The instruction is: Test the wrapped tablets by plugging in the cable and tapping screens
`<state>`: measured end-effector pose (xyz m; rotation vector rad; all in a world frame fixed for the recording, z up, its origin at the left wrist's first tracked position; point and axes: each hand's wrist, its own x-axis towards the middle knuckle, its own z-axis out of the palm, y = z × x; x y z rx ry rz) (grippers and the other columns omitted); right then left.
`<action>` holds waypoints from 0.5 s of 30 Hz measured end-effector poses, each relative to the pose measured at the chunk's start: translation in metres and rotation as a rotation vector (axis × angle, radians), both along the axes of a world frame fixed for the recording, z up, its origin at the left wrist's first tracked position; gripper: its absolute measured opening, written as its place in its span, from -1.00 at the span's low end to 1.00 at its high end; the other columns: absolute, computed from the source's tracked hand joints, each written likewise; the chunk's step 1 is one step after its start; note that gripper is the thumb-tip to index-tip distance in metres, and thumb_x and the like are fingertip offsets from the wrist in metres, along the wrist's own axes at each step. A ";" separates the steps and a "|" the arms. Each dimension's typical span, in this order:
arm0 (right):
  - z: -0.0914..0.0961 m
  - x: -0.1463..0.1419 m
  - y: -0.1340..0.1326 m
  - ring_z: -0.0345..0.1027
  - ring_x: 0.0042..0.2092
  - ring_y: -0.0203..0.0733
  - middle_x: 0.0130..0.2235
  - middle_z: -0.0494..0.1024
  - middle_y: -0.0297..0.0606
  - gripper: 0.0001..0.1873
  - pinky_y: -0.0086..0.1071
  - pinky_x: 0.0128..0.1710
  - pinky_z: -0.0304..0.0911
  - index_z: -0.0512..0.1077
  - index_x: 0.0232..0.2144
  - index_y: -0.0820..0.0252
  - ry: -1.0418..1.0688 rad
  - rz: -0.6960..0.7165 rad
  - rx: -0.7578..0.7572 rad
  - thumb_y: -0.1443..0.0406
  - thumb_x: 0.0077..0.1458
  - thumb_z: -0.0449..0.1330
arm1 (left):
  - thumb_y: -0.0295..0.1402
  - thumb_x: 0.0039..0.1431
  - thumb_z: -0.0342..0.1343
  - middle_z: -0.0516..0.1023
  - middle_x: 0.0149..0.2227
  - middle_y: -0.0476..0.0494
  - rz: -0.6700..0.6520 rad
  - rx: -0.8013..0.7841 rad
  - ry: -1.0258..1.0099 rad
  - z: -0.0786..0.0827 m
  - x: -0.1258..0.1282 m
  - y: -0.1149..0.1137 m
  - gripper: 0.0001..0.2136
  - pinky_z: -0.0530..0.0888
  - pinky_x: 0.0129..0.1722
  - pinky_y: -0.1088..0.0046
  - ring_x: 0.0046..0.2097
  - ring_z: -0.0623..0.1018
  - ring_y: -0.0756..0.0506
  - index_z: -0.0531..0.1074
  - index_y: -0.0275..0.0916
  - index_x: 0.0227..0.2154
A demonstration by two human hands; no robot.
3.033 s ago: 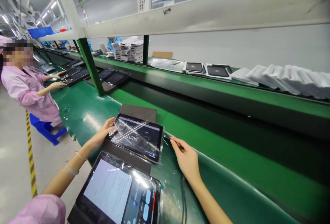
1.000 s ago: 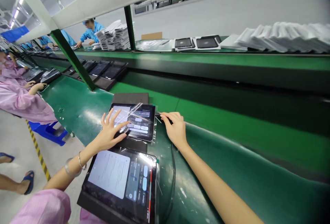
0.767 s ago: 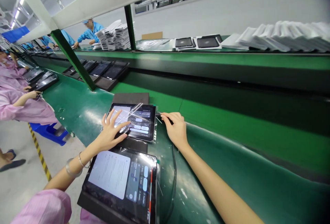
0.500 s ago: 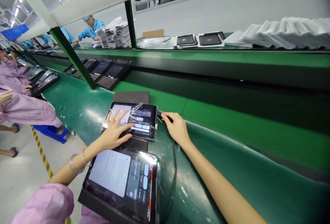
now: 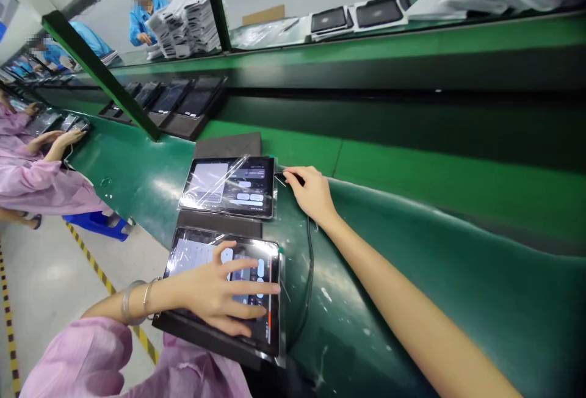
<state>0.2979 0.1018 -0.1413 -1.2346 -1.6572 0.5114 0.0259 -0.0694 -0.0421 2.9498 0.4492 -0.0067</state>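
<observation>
My left hand (image 5: 229, 291) is spread over the near tablet (image 5: 195, 251), its fingers apart across the lit screen. That tablet rests on a dark foam block (image 5: 206, 334) and has clear film around its edge. Just beyond lies the far tablet (image 5: 213, 181), screen lit, film wrinkled on top, on another dark foam block (image 5: 229, 143). At its right edge my right hand (image 5: 311, 193) pinches the end of a black cable (image 5: 310, 257). The fingers hide most of the plug, so I cannot tell whether it sits in the tablet. The cable trails down along the table.
Several dark tablets (image 5: 201, 97) lie in trays beyond a green post (image 5: 101, 74). White sleeves (image 5: 187, 22) are stacked on the back shelf. A green conveyor belt (image 5: 412, 166) runs behind the table. Co-workers in pink (image 5: 36, 166) and blue (image 5: 146, 16) stand or sit to the left.
My left hand has moved from the far tablet down to the near one. My right hand keeps its pinch on the cable at the far tablet's edge. The view has tilted downward.
</observation>
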 end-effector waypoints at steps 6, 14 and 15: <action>0.004 -0.002 -0.002 0.41 -0.12 0.06 -0.18 0.66 -0.18 -0.70 -0.07 -0.05 0.24 0.58 -0.26 0.12 -0.019 -0.009 -0.004 0.16 0.38 0.09 | 0.13 0.18 0.18 0.56 0.17 0.09 0.014 0.149 -0.197 0.002 -0.008 0.000 -0.56 -0.26 0.44 -0.11 0.31 0.31 -0.33 0.49 0.30 0.12; 0.004 -0.003 -0.002 0.42 -0.12 0.07 -0.20 0.66 -0.20 -0.72 -0.08 -0.07 0.24 0.57 -0.24 0.11 -0.020 0.004 -0.008 0.18 0.38 0.09 | 0.08 0.22 0.18 0.52 0.21 0.12 -0.012 0.122 -0.144 -0.004 -0.009 0.000 -0.66 -0.18 0.44 -0.05 0.29 0.32 -0.29 0.56 0.22 0.01; 0.004 -0.003 -0.001 0.42 -0.12 0.07 -0.20 0.66 -0.20 -0.72 -0.08 -0.08 0.24 0.58 -0.24 0.11 -0.019 0.005 -0.008 0.18 0.38 0.09 | 0.08 0.21 0.19 0.51 0.22 0.11 0.022 0.102 -0.129 -0.004 -0.010 0.000 -0.63 -0.16 0.44 -0.06 0.30 0.31 -0.30 0.53 0.27 0.06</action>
